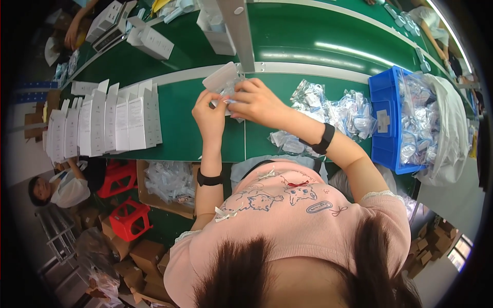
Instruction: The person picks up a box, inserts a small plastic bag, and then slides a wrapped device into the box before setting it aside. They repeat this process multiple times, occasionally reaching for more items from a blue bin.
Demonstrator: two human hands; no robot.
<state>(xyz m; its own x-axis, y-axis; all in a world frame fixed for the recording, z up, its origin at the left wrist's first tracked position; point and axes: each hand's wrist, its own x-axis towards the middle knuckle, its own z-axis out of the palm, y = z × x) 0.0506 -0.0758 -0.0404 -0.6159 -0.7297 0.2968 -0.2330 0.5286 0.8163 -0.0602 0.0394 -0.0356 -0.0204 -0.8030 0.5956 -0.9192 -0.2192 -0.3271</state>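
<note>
Over the green table my left hand (208,109) and my right hand (255,104) meet, fingers bent and close together. Between them is a clear plastic piece (222,76), flat with rounded corners at its upper end; its lower part is crumpled or hidden behind the fingers, and I cannot tell whether it is a bag or a moulded insert. Both hands pinch it. To the right of my right hand lie loose clear bags (354,114) with white and pale blue parts inside. Left of my left hand stands a row of white boxes (123,119) with raised flaps.
A blue bin (386,131) full of bagged parts stands at the right. A metal post (237,36) rises behind my hands. More white boxes (154,42) are on the far table. Below left are a carton (167,204) of clear plastic and red stools (128,219). Other people work nearby.
</note>
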